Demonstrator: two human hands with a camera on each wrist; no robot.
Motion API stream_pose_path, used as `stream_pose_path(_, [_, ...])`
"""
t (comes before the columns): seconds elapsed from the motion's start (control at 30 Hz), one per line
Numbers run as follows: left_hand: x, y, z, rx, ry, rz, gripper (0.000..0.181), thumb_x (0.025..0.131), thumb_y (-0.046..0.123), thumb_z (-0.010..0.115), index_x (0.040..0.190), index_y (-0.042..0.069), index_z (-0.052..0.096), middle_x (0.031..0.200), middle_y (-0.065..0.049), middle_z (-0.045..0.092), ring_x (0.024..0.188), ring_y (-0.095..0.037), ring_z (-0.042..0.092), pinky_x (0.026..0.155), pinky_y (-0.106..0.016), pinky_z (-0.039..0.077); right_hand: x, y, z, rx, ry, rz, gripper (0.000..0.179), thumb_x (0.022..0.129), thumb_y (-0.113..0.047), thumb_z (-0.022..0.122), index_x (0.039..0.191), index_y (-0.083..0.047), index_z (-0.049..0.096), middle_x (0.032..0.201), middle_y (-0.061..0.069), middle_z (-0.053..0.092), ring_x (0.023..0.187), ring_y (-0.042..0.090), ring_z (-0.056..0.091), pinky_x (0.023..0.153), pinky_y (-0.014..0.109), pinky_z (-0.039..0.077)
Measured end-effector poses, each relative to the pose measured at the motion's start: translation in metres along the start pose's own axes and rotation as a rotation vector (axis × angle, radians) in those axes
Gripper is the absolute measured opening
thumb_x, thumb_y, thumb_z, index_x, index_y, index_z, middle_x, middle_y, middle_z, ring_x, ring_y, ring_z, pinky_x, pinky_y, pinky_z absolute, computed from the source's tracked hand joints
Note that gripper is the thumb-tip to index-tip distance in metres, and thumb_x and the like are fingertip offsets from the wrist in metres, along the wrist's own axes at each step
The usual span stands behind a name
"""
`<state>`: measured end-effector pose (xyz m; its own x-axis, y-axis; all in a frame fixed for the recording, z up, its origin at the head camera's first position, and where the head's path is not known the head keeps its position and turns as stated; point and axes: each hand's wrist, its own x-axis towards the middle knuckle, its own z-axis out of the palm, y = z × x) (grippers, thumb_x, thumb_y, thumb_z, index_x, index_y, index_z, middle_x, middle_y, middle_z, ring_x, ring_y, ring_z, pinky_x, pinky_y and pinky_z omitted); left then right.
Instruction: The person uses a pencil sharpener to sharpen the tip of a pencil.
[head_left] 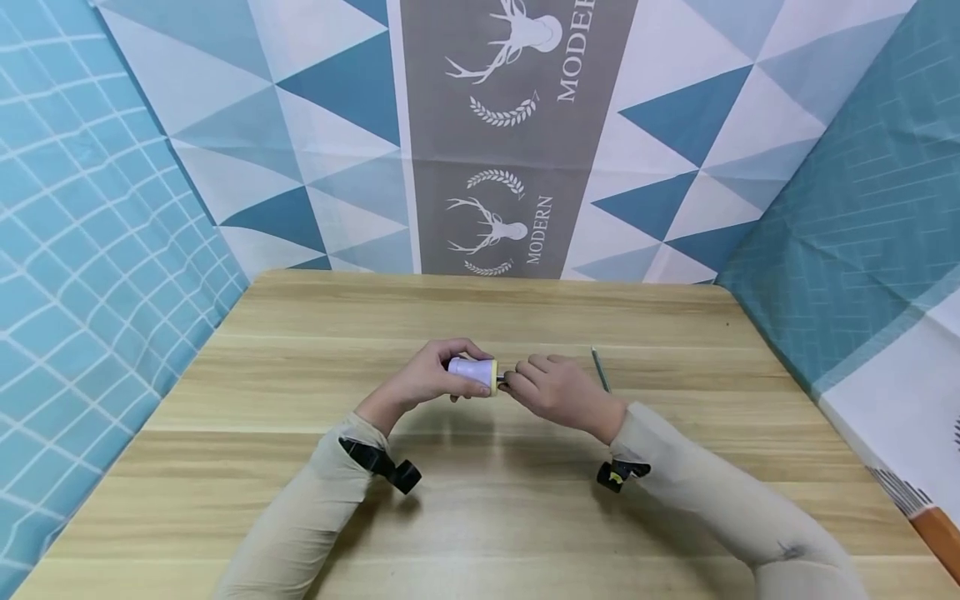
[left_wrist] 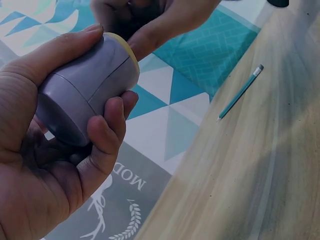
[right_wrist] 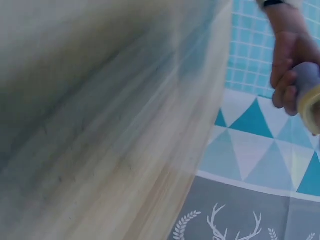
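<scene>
My left hand (head_left: 435, 377) grips a lilac tapered cylinder (head_left: 471, 372) with a yellow rim, held sideways above the table. In the left wrist view, the thumb lies along the top of the lilac cylinder (left_wrist: 92, 82) and the fingers curl under it; a dark seam runs around its body. At the yellow end, my right hand (head_left: 553, 388) pinches a thin dark piece (head_left: 500, 379) that sticks out of the rim; most of it is hidden by the fingers. The right wrist view catches the left hand (right_wrist: 287, 75) around the lilac cylinder (right_wrist: 306, 77) at its right edge.
A green pencil (head_left: 600, 369) with a whitish end lies on the wooden table (head_left: 480, 517), just beyond the right hand. Patterned cloth (head_left: 495, 167) hangs behind the table's far edge. Each wrist wears a black camera (head_left: 407, 477) on a strap.
</scene>
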<state>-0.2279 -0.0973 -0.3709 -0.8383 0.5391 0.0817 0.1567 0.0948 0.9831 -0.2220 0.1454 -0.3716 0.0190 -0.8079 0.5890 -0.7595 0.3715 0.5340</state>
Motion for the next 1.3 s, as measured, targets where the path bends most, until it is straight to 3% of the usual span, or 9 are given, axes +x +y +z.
stream_pose_path(0.1, [0.001,0.0,0.0,-0.003,-0.003,0.004,0.038,0.075,0.002,0.081,0.11,-0.003,0.066,0.082,-0.01,0.064,0.065,-0.018,0.056,0.05,-0.027,0.046,0.001,0.004,0.004,-0.126,0.016,-0.096,0.032,0.109,-0.009,0.034,0.089,-0.004,0.059,0.074,0.002,0.059,0.055,0.013,0.053,0.045,0.022,0.045])
stream_pose_path(0.23, [0.002,-0.003,-0.001,-0.007,-0.01,0.017,0.037,0.076,0.001,0.08,0.109,-0.005,0.066,0.084,-0.011,0.064,0.064,-0.018,0.056,0.049,-0.025,0.045,0.003,0.005,0.006,-0.132,-0.01,-0.15,0.034,0.109,-0.008,0.031,0.089,-0.004,0.059,0.074,0.003,0.061,0.056,0.013,0.054,0.046,0.022,0.046])
stream_pose_path(0.4, [0.003,-0.007,-0.002,-0.02,-0.016,0.006,0.032,0.077,0.001,0.08,0.104,-0.005,0.064,0.089,-0.012,0.065,0.062,-0.018,0.057,0.048,-0.024,0.045,0.004,0.007,0.006,-0.022,-0.116,-0.172,0.033,0.109,-0.005,0.028,0.093,-0.002,0.056,0.077,0.004,0.061,0.058,0.012,0.054,0.049,0.021,0.048])
stream_pose_path(0.53, [0.003,-0.009,-0.002,-0.032,-0.013,0.008,0.032,0.077,0.001,0.079,0.104,-0.005,0.064,0.086,-0.012,0.063,0.061,-0.018,0.056,0.048,-0.024,0.045,0.008,0.009,0.005,0.149,-0.168,-0.106,0.015,0.104,-0.006,0.046,0.091,-0.003,0.052,0.07,0.001,0.056,0.053,0.011,0.049,0.046,0.022,0.044])
stream_pose_path(0.7, [0.001,-0.008,-0.002,-0.032,0.004,0.018,0.034,0.076,-0.001,0.079,0.106,-0.007,0.064,0.084,-0.011,0.063,0.06,-0.018,0.056,0.047,-0.025,0.045,0.015,0.013,0.005,0.439,-0.261,0.038,0.02,0.092,-0.007,0.069,0.088,-0.006,0.049,0.062,-0.002,0.051,0.048,0.007,0.041,0.044,0.02,0.037])
stream_pose_path(0.87, [0.002,-0.008,0.0,-0.045,0.011,0.016,0.035,0.076,-0.003,0.078,0.106,-0.009,0.063,0.083,-0.012,0.063,0.059,-0.017,0.057,0.047,-0.024,0.046,0.02,0.021,0.001,0.841,-0.391,0.246,0.016,0.097,-0.003,0.061,0.088,-0.008,0.049,0.062,-0.005,0.047,0.05,0.0,0.036,0.046,0.018,0.034])
stream_pose_path(1.03, [0.002,-0.007,0.002,-0.019,-0.005,0.015,0.034,0.075,0.0,0.081,0.104,-0.005,0.064,0.083,-0.012,0.063,0.061,-0.018,0.057,0.047,-0.024,0.047,0.022,0.027,0.0,1.086,-0.48,0.408,0.017,0.1,-0.005,0.059,0.084,-0.009,0.051,0.064,-0.008,0.046,0.052,0.0,0.036,0.049,0.021,0.036])
stream_pose_path(1.13, [0.002,-0.009,0.003,0.004,-0.01,0.023,0.033,0.075,0.001,0.081,0.103,-0.004,0.065,0.082,-0.012,0.062,0.061,-0.018,0.057,0.046,-0.025,0.047,0.023,0.03,-0.001,1.254,-0.581,0.564,0.019,0.101,-0.008,0.057,0.083,-0.008,0.051,0.063,-0.007,0.044,0.049,0.004,0.036,0.046,0.022,0.034])
stream_pose_path(1.3, [0.003,-0.01,0.006,0.009,-0.004,0.019,0.034,0.074,0.0,0.081,0.104,-0.005,0.064,0.08,-0.012,0.062,0.059,-0.018,0.058,0.046,-0.025,0.048,0.021,0.034,0.001,1.614,-0.768,0.892,0.023,0.103,-0.012,0.053,0.082,-0.006,0.047,0.055,-0.003,0.034,0.043,0.01,0.026,0.039,0.024,0.023])
